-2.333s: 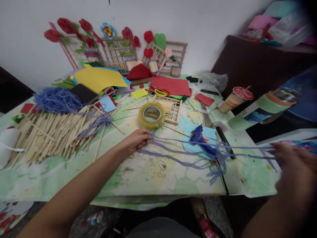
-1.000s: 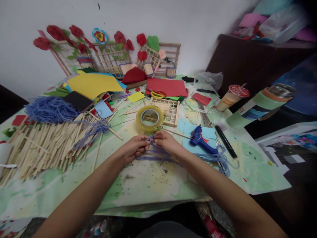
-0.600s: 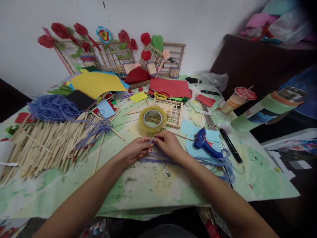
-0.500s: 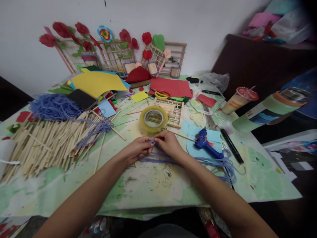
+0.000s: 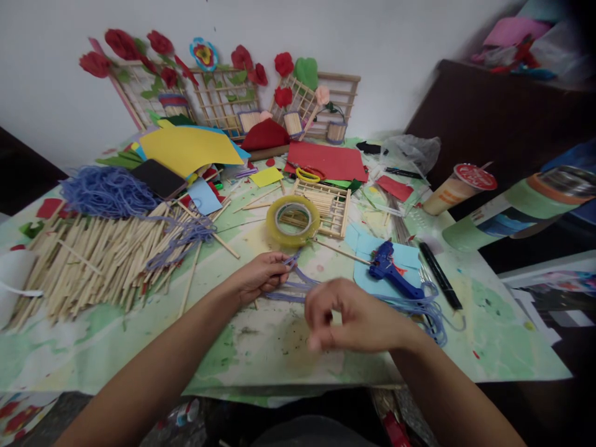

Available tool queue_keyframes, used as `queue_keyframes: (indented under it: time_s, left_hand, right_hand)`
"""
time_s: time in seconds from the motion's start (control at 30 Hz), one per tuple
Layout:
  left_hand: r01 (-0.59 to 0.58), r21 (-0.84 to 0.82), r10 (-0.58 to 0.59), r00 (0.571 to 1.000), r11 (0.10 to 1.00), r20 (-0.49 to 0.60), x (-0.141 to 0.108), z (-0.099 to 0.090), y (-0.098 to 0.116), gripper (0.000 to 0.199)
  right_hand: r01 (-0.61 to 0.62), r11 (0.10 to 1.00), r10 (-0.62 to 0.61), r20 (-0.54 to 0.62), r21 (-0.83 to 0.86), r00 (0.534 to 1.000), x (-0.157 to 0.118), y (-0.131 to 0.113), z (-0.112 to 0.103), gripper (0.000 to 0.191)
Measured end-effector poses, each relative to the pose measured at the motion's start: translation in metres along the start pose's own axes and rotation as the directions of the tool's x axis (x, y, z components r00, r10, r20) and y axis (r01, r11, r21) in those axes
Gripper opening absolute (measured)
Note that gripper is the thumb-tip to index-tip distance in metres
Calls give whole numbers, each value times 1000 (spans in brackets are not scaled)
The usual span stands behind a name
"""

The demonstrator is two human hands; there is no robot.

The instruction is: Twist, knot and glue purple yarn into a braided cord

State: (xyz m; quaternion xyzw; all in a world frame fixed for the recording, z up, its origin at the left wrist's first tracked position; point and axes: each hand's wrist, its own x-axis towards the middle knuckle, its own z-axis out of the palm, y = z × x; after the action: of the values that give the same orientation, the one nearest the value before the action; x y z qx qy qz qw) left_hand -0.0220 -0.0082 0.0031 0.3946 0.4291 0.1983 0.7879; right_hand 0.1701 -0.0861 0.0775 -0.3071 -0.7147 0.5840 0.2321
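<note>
My left hand point(image 5: 263, 277) is closed, pinching the end of a purple-blue yarn point(image 5: 305, 277) between thumb and fingertips. Several strands of it run right across the table, passing behind my right hand point(image 5: 351, 315) to a loose coil point(image 5: 435, 310). Slightly blurred, my right hand hovers nearer to me with thumb and index finger curved apart and nothing visible between them. Just beyond my left hand lies a roll of clear yellowish tape point(image 5: 274, 233). A blue glue gun point(image 5: 393, 271) rests on light blue paper point(image 5: 363, 254), right of my hands.
Cut wooden sticks point(image 5: 102, 261) are heaped at left below a purple yarn pile point(image 5: 109, 192). A small stick lattice point(image 5: 339, 217), scissors point(image 5: 308, 175) and coloured papers lie behind the tape. At right stand a drink cup point(image 5: 459, 189), a bottle point(image 5: 503, 214) and a black marker point(image 5: 440, 276).
My right hand has let go near the left fingertips and moved right and toward me, its fingers opening. My left hand stays in place with the yarn.
</note>
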Motion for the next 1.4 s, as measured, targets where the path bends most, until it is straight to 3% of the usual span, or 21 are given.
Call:
queue_keyframes:
  time_s: [0.03,0.07,0.1,0.13,0.17,0.2,0.23,0.27,0.4,0.63,0.8,1.2,1.4]
  left_hand:
    - [3,-1,-3,1000,1000,1,0,0,0,20]
    - [4,-3,-4,1000,1000,3,-1,0,0,19]
    - [1,-9,-1,1000,1000,5,-1,0,0,19]
    - [-4,-22,4,1000,1000,6,-1,-1,0,19]
    - [-8,-38,8,1000,999,8,-2,-2,0,19]
    - [-8,-55,9,1000,998,8,-2,-3,0,19]
    - [-7,-73,8,1000,997,6,-1,-4,1,19]
    - [-6,-90,6,1000,996,4,-1,-5,1,18]
    - [-4,-127,5,1000,992,10,0,-8,3,16]
    - [-16,-133,20,999,991,34,-1,-6,2,15]
    - [-8,-99,10,1000,995,16,-2,-5,2,17]
    - [16,73,-14,999,997,-31,-7,1,0,21]
    - [-35,166,40,999,985,-29,-3,3,-8,26]
  right_hand:
    - [9,1000,-8,136,-3,991,-3,-5,1,31]
    - [8,999,-2,168,-38,986,-3,-5,1,32]
    - [-14,994,23,91,-104,996,0,-1,1,30]
    - [-71,979,51,-107,-192,993,6,6,0,26]
    - [-148,954,51,-346,-261,937,14,17,0,19]
    - [-231,937,69,-509,-262,858,23,30,-1,14]
    - [-273,938,98,-589,-214,802,33,43,-2,15]
    - [-281,950,141,-612,-139,779,42,56,-2,19]
    - [-272,942,335,-571,195,750,67,80,2,22]
    - [-247,791,544,-460,560,702,74,65,7,21]
    - [-353,799,564,-403,486,721,65,67,0,8]
    - [-373,876,482,-527,305,700,56,82,-9,8]
    - [-423,900,413,-518,105,749,61,90,-10,29]
